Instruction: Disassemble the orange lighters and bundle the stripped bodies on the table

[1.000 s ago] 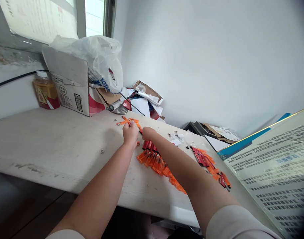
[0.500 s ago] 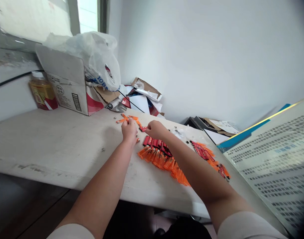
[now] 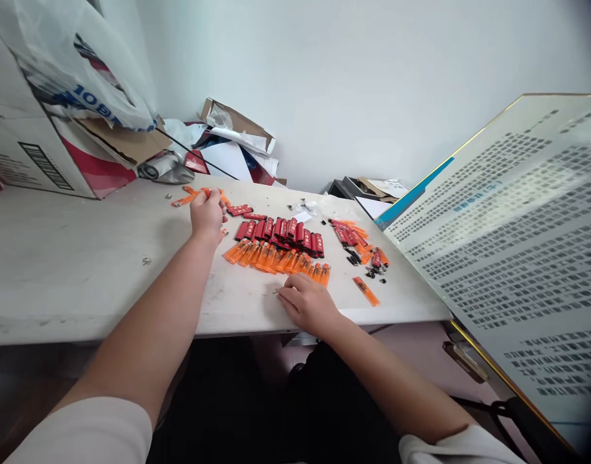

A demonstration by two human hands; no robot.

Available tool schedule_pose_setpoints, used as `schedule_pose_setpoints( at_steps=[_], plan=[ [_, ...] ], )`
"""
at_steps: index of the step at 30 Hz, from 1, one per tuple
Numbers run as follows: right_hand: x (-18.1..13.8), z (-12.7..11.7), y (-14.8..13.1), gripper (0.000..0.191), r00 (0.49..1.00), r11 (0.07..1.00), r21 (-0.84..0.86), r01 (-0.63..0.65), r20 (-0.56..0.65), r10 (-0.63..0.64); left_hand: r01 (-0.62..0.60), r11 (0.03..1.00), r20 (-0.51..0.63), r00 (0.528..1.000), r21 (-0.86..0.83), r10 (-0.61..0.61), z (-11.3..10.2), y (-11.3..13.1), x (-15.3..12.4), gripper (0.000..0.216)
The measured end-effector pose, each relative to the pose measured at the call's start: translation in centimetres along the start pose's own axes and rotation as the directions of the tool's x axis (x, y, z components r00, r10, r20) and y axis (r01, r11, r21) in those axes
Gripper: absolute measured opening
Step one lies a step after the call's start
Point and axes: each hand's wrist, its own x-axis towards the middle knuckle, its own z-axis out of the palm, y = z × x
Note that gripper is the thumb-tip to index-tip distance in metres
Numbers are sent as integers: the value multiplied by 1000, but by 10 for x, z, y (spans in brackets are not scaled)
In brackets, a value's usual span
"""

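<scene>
My left hand (image 3: 207, 213) is curled round an orange lighter (image 3: 211, 192) at the far side of the white table (image 3: 73, 258). My right hand (image 3: 305, 303) rests near the table's front edge, fingers bent and pinched at a tiny part that I cannot make out. Between the hands lies a row of red and orange lighters (image 3: 278, 247), red tops away from me. A few loose orange lighters (image 3: 184, 200) lie beyond my left hand. A single orange lighter (image 3: 365, 290) lies to the right of my right hand.
A cardboard box (image 3: 29, 145) with a plastic bag (image 3: 77, 71) stands at the back left. Torn cartons and papers (image 3: 232, 145) pile against the wall. A smaller heap of lighters and black parts (image 3: 360, 245) lies right of the row. A printed board (image 3: 512, 232) leans at the right.
The view has dropped and swung right. My right hand has pulled back from the far end of the lighter row to the table's front edge. My left hand stays by the loose orange lighters.
</scene>
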Motion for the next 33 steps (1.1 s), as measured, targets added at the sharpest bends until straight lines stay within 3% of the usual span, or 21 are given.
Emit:
schedule_pose_setpoints(
  at_steps=[2, 3, 5, 7, 8, 10, 13, 17, 19, 21, 24, 27, 29, 31, 33],
  plan=[
    [-9, -2, 2, 23, 975, 978, 202, -51, -201, 92, -18, 999, 178, 984, -43, 25, 3, 4, -10, 15],
    [-12, -4, 3, 21, 939, 941, 329, -80, -291, 182, -27, 998, 288, 957, -54, 41, 4, 5, -19, 17],
    [-15, -10, 5, 19, 837, 784, 609, -119, -363, 409, -45, 998, 511, 858, -41, 60, 4, 7, -46, 24],
    [-12, -19, 8, 27, 779, 544, 832, -111, -267, 568, -63, 998, 679, 734, 29, 27, 1, 4, -82, 24],
    [-8, -24, 10, 32, 787, 432, 897, -93, -199, 584, -75, 993, 750, 661, 93, -20, -3, 0, -100, 23],
    [2, -30, 11, 34, 862, 306, 949, -72, -95, 498, -52, 980, 808, 576, 191, -126, -11, -10, -131, 29],
    [18, -28, 11, 25, 942, 286, 953, -95, -7, 335, 40, 976, 773, 604, 213, -193, -23, -25, -156, 30],
    [27, -10, 9, 24, 938, 204, 969, -139, 63, 341, 43, 977, 707, 684, 208, -180, -29, -29, -159, 30],
    [25, -4, 12, 24, 940, 191, 970, -149, 79, 331, 19, 972, 702, 689, 232, -181, -29, -29, -157, 31],
    [22, -1, 16, 26, 948, 174, 973, -149, 91, 305, -9, 963, 713, 673, 270, -194, -30, -29, -156, 32],
    [16, 5, 22, 28, 956, 128, 986, -107, 66, 285, -51, 954, 772, 601, 295, -206, -31, -31, -156, 34],
    [14, 15, 24, 30, 944, 68, 997, -37, 13, 328, 4, 949, 792, 549, 316, -266, -31, -34, -155, 36],
    [13, 21, 22, 32, 924, 46, 999, -6, -12, 381, -11, 953, 767, 596, 302, -236, -30, -38, -155, 40],
    [13, 26, 20, 36, 908, 53, 999, 10, -31, 418, -170, 952, 724, 686, 254, -71, -28, -42, -155, 38],
    [13, 27, 18, 40, 898, 59, 998, 14, -38, 439, -374, 900, 670, 730, 226, 135, -27, -46, -155, 31]
  ],
)
